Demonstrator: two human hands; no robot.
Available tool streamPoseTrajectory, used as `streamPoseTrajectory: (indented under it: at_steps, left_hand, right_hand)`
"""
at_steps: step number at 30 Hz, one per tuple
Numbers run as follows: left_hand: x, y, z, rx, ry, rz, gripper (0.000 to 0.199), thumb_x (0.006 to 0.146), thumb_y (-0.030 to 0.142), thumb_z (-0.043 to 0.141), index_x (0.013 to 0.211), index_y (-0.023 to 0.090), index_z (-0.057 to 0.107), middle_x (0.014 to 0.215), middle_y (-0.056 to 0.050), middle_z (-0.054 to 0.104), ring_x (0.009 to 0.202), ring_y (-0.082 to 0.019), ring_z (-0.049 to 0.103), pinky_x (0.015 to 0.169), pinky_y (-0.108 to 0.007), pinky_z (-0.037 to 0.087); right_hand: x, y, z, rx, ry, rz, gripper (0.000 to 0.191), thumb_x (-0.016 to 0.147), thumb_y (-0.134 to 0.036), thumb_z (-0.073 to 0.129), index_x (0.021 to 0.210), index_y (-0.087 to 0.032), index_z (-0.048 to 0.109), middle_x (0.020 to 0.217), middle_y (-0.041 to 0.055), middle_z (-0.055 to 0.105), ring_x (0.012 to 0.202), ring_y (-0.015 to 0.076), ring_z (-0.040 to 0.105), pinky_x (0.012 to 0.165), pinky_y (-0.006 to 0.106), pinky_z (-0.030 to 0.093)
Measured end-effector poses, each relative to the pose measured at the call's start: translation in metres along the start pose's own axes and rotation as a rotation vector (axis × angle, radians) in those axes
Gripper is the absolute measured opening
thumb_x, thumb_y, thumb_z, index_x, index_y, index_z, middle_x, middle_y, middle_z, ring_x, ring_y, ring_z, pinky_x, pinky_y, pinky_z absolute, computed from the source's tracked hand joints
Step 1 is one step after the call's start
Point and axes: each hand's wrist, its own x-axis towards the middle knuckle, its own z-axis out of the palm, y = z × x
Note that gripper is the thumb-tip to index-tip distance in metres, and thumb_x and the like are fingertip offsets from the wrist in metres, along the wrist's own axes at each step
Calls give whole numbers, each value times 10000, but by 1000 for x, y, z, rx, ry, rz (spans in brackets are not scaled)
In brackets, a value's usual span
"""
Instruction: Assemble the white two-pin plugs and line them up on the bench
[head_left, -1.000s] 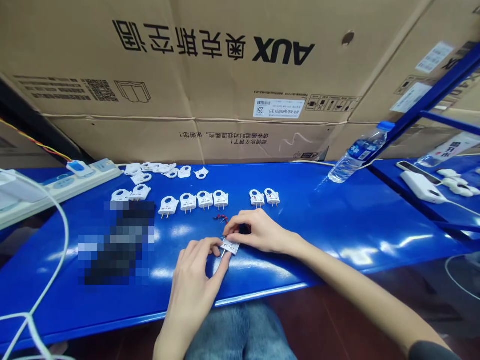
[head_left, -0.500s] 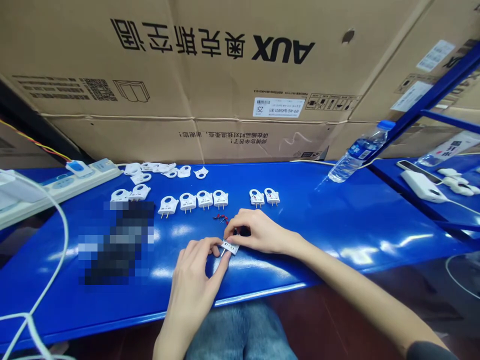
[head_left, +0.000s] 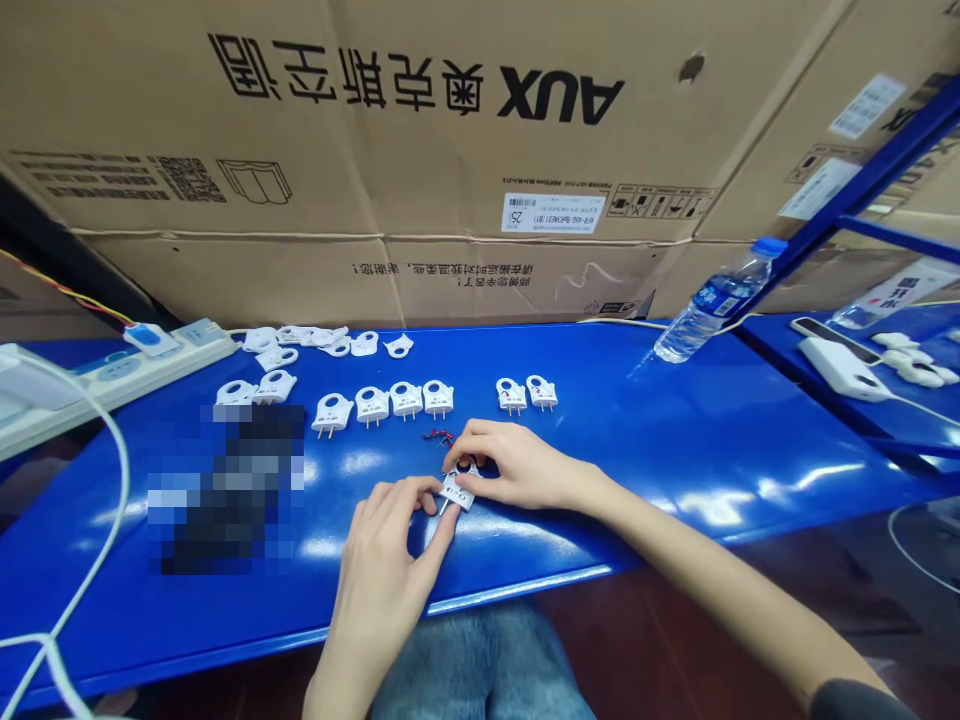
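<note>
Between my two hands is a white two-pin plug (head_left: 457, 492) with a ring-shaped grip, held just above the blue tabletop. My left hand (head_left: 397, 540) pinches its lower left side near a metal pin, thumb below and fingers curled. From the upper right, my right hand (head_left: 504, 462) grips the ring end between thumb and fingers, partly covering it. Right behind them lie small red parts (head_left: 439, 437), too small to name for certain. Farther back, several similar plug halves (head_left: 407, 400) stand in a row with their pins toward me.
White ring-shaped covers (head_left: 304, 338) are heaped at the back left, near a white power strip (head_left: 112, 375). A blurred dark patch (head_left: 232, 490) covers the left side. A water bottle (head_left: 712, 300) leans at the back right. Cardboard (head_left: 420, 190) walls the rear edge.
The plug has tilted a little in my hands, so more of its ring shows. Both hands stay in nearly the same place. The view has shifted slightly.
</note>
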Motion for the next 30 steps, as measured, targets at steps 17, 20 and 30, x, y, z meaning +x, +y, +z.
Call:
streamPoseTrajectory:
  at_steps: [17,20,30]
  left_hand:
    - [1,3,-4,5,-14,-11,224,1023,426,501,1040,280,669,934,-19,699,897,-235,647,821,-391,477]
    - [1,3,-4,2,-11,7,242,1029,409,480,1058,274,679,953,-29,710,915,-237,645,825,-392,471]
    - [0,-1,-1,8,-3,-23,255,1016,420,527,1217,292,619,915,-3,672,914,-233,635,876,-421,452]
  right_hand:
    - [-4,-4,-6,-106,-45,-26,653,864,-424,821,1431,-224,566,1302,111,653,1218,284,577,1002,415,517]
    - [-4,-3,-9,-130,-40,-41,666,864,-410,819,1441,-205,557,1322,116,651,1222,286,573,1027,424,501]
    - [-6,-2,-11,-147,-26,-66,659,866,-334,789,1458,-166,552,1323,119,670,1190,281,571,1045,441,489]
